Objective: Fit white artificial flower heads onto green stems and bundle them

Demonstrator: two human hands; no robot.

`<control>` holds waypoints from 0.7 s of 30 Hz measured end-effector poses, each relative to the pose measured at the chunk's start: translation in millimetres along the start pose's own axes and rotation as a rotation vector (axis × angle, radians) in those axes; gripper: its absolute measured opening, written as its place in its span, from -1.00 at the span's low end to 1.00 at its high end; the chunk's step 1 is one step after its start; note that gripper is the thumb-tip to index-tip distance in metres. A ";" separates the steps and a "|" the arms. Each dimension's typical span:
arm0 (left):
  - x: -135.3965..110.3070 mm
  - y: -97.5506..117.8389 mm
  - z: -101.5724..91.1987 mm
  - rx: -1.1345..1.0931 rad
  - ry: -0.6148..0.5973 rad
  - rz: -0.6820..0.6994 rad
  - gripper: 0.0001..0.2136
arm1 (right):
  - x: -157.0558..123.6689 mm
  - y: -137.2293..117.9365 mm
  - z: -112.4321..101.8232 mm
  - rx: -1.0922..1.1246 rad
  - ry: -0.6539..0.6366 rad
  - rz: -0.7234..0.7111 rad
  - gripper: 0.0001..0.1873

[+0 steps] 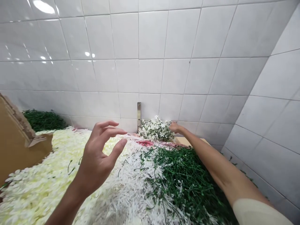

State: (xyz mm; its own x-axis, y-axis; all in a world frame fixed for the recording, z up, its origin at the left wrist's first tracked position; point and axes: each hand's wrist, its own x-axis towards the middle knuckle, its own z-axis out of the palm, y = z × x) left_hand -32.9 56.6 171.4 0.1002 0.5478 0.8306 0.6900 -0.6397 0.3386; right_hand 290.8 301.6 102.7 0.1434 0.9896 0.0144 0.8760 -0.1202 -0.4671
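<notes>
Above a bed of loose white and pale yellow artificial petals (53, 156), my left hand (100, 153) is raised with fingers bent and spread from the thumb, holding nothing. My right arm stretches to the wall. Curled at the right edge of a bunch of small white artificial flowers (156, 128) is my right hand (176, 127); its fingertips are partly hidden among the stems. The bunch has thin green stems and lies against the tiles. In front of it spreads a large heap of green plastic stems (187, 175), beside white thread-like pieces (131, 181).
White tiled walls (150, 40) rise at the back and right. A metal bracket (139, 114) is fixed to the back wall. Cardboard (18, 137) stands at the left, with another green stem pile (44, 120) behind it. Pink petals (145, 143) lie near the flower bunch.
</notes>
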 end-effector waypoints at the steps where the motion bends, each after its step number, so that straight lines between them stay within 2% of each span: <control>1: 0.0 0.3 -0.3 -0.004 -0.003 0.002 -0.91 | 1.9 -1.1 6.3 -0.014 -0.027 0.000 -0.67; 3: -0.3 1.0 -0.6 -0.012 -0.004 0.003 -0.88 | 4.9 -2.4 12.3 -0.032 -0.068 0.009 -0.67; 5: -0.8 1.7 -1.1 -0.020 0.002 0.006 -0.86 | 6.6 -1.6 9.0 -0.035 -0.106 0.006 -0.67; 8: -1.6 1.7 -2.0 -0.031 0.003 0.015 -0.83 | 5.8 4.0 -8.7 -0.008 -0.157 0.007 -0.66; 12: -1.9 0.8 -3.8 -0.034 0.028 0.038 -0.81 | -0.2 13.4 -34.7 0.056 -0.145 -0.022 -0.65; 16: -1.4 2.0 -5.6 -0.031 0.126 0.047 -0.82 | -10.5 23.8 -46.4 0.037 -0.118 -0.020 -0.64; 18: -1.0 3.7 -6.1 -0.014 0.191 0.073 -0.83 | -19.2 31.9 -46.7 0.005 -0.195 -0.011 -0.65; 21: -0.1 5.9 -5.7 0.029 0.211 0.107 -0.85 | -34.0 43.3 -39.9 -0.043 -0.399 0.000 -0.68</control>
State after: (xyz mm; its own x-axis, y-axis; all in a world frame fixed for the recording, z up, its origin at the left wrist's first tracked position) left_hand -32.9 49.8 175.9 0.0243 0.3511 0.9360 0.7041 -0.6707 0.2333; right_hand 342.2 259.5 117.2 -0.0387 0.9418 -0.3339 0.8956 -0.1155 -0.4297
